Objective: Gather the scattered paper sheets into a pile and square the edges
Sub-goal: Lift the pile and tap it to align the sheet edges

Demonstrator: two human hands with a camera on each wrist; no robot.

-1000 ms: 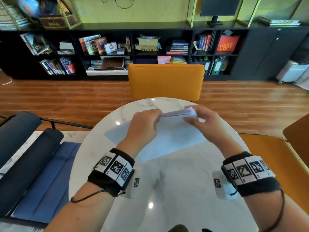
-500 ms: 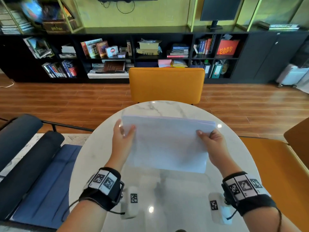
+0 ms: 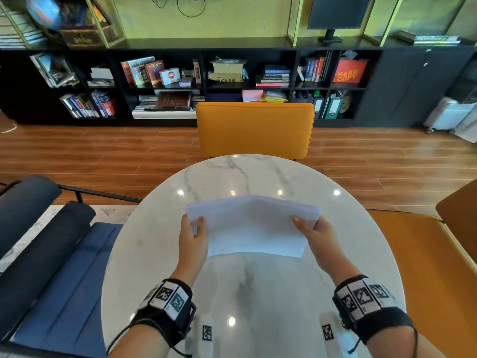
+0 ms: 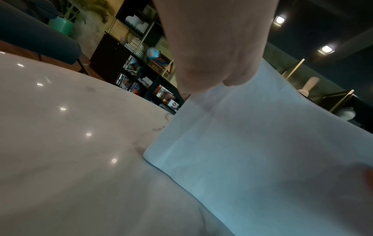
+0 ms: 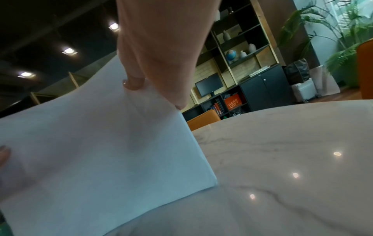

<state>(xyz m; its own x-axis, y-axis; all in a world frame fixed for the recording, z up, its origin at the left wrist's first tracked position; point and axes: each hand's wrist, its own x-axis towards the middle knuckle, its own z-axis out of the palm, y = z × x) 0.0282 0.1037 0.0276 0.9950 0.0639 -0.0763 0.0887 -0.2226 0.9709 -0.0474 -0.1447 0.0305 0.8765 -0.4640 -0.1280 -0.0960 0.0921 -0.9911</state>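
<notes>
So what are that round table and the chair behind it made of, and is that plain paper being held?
The round table looks like polished marble or a marble-look slab: white with grey veins and sharp ceiling-light reflections. The chair back seems padded, in matte mustard fabric or faux leather; I cannot tell which. The stack of sheets looks like thin, matte white paper, bending between both hands.

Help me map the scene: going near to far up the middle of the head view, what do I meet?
Bare marble table → paper stack held by both hands → orange chair → black bookshelf.
</notes>
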